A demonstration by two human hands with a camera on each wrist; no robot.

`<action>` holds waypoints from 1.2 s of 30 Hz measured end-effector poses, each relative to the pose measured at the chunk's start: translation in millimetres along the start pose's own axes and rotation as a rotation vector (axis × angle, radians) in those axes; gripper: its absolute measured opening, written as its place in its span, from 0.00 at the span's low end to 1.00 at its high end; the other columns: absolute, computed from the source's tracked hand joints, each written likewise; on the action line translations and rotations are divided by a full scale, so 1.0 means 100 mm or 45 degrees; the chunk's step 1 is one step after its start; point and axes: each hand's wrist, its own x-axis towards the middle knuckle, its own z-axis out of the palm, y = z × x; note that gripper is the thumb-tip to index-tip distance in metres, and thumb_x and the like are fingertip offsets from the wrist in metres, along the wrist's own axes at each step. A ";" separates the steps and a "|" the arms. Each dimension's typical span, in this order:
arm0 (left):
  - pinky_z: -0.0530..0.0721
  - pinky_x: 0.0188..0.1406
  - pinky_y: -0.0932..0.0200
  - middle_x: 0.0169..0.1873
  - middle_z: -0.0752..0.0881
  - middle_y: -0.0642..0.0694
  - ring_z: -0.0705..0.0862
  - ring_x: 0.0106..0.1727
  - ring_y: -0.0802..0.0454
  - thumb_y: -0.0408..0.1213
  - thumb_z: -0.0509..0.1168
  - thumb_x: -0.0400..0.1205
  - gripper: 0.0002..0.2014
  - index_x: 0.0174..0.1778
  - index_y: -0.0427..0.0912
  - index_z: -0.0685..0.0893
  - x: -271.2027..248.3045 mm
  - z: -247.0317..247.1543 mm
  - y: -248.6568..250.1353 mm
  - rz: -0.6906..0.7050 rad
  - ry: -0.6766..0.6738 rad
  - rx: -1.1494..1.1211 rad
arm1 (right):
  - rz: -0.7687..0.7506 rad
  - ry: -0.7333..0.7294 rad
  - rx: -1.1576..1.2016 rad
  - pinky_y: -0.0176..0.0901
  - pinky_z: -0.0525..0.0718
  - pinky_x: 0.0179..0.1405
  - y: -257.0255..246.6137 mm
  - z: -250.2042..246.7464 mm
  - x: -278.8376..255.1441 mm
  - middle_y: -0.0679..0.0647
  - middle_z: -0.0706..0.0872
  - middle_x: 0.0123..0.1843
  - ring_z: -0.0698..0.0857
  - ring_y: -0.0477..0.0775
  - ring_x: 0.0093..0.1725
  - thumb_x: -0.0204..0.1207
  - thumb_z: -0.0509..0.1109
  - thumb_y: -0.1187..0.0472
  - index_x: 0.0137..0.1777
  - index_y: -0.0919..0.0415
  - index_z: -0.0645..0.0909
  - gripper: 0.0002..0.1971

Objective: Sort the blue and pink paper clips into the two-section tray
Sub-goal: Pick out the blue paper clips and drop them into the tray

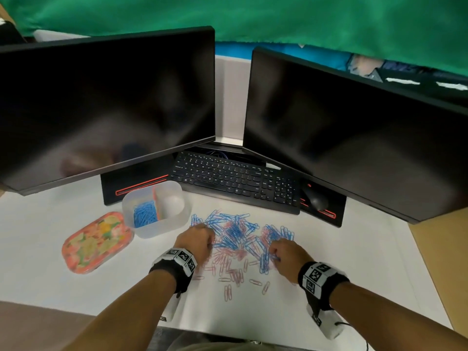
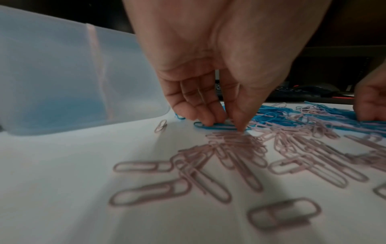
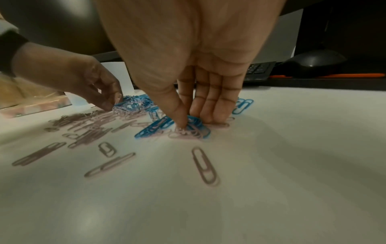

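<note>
A mixed pile of blue and pink paper clips [image 1: 235, 235] lies on the white desk in front of the keyboard. The translucent two-section tray [image 1: 177, 225] stands to its left; blue clips [image 1: 144, 214] fill its left section and the right section looks bare. My left hand [image 2: 225, 123] reaches down at the pile's left edge, thumb and fingers pinching a blue clip [image 2: 217, 126] that lies on the desk. My right hand [image 3: 190, 122] is at the pile's right side, thumb and fingers pinching a small bunch of blue clips [image 3: 158, 127].
A floral pink lid [image 1: 97, 241] lies left of the tray. A black keyboard [image 1: 235, 183] and a mouse [image 1: 316, 198] sit behind the pile, under two dark monitors. Loose pink clips [image 1: 229, 272] are scattered towards me between my wrists.
</note>
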 end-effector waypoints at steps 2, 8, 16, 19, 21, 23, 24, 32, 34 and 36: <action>0.81 0.43 0.58 0.44 0.77 0.54 0.79 0.44 0.51 0.34 0.62 0.76 0.06 0.39 0.51 0.79 -0.01 0.02 -0.03 -0.019 0.012 -0.041 | 0.010 0.025 0.035 0.37 0.81 0.46 0.02 0.00 0.01 0.50 0.81 0.47 0.82 0.51 0.47 0.76 0.63 0.69 0.48 0.56 0.80 0.08; 0.84 0.47 0.57 0.45 0.82 0.52 0.83 0.45 0.51 0.39 0.63 0.77 0.04 0.37 0.50 0.81 -0.05 0.01 -0.09 -0.128 0.020 -0.215 | 0.026 0.074 0.209 0.28 0.77 0.45 0.07 -0.06 0.04 0.53 0.85 0.50 0.83 0.49 0.48 0.77 0.61 0.72 0.51 0.60 0.84 0.12; 0.78 0.39 0.62 0.34 0.86 0.52 0.84 0.40 0.51 0.40 0.64 0.78 0.06 0.37 0.46 0.84 0.01 -0.08 -0.12 -0.347 0.112 -0.563 | 0.220 0.143 0.518 0.26 0.76 0.44 0.18 -0.20 0.14 0.49 0.84 0.47 0.81 0.49 0.51 0.77 0.62 0.73 0.53 0.61 0.85 0.13; 0.81 0.43 0.62 0.37 0.87 0.54 0.85 0.42 0.51 0.39 0.65 0.77 0.05 0.38 0.48 0.85 0.05 -0.09 -0.08 -0.322 0.081 -0.514 | 0.270 0.129 0.606 0.24 0.74 0.38 0.21 -0.23 0.17 0.44 0.82 0.39 0.81 0.45 0.44 0.74 0.66 0.74 0.54 0.61 0.85 0.13; 0.84 0.47 0.59 0.40 0.87 0.53 0.85 0.44 0.52 0.38 0.64 0.76 0.05 0.38 0.49 0.85 0.05 -0.07 -0.02 -0.257 0.034 -0.442 | 0.292 0.124 0.624 0.26 0.74 0.37 0.22 -0.22 0.19 0.44 0.82 0.39 0.81 0.43 0.42 0.74 0.67 0.73 0.53 0.60 0.84 0.12; 0.86 0.51 0.55 0.44 0.86 0.52 0.85 0.45 0.52 0.39 0.65 0.77 0.03 0.39 0.50 0.84 0.04 -0.03 0.04 -0.162 -0.013 -0.348 | 0.310 0.131 0.622 0.27 0.75 0.36 0.23 -0.22 0.19 0.44 0.82 0.39 0.82 0.44 0.42 0.74 0.68 0.73 0.52 0.59 0.84 0.11; 0.86 0.52 0.54 0.46 0.85 0.53 0.84 0.47 0.52 0.40 0.65 0.77 0.03 0.41 0.50 0.84 0.03 -0.01 0.07 -0.121 -0.033 -0.296 | 0.320 0.138 0.625 0.27 0.75 0.36 0.23 -0.21 0.19 0.45 0.82 0.39 0.82 0.46 0.43 0.74 0.68 0.73 0.51 0.59 0.84 0.11; 0.83 0.48 0.58 0.46 0.84 0.50 0.83 0.46 0.51 0.34 0.62 0.77 0.05 0.39 0.50 0.80 0.00 0.03 0.13 -0.047 -0.028 -0.148 | 0.177 0.183 0.389 0.31 0.74 0.36 0.16 -0.18 0.07 0.46 0.81 0.42 0.81 0.47 0.41 0.76 0.62 0.70 0.48 0.53 0.80 0.11; 0.81 0.45 0.59 0.44 0.83 0.51 0.82 0.45 0.51 0.35 0.62 0.77 0.05 0.38 0.50 0.79 0.00 0.03 0.13 -0.066 -0.021 -0.178 | 0.129 0.152 0.299 0.33 0.73 0.35 0.12 -0.14 0.02 0.43 0.78 0.37 0.78 0.43 0.37 0.76 0.64 0.68 0.48 0.52 0.78 0.09; 0.79 0.43 0.61 0.42 0.83 0.51 0.82 0.44 0.51 0.35 0.62 0.77 0.05 0.37 0.50 0.78 0.00 0.02 0.13 -0.089 -0.016 -0.231 | 0.152 0.190 0.272 0.35 0.75 0.37 0.09 -0.14 0.03 0.42 0.76 0.37 0.78 0.44 0.37 0.76 0.67 0.65 0.50 0.53 0.78 0.07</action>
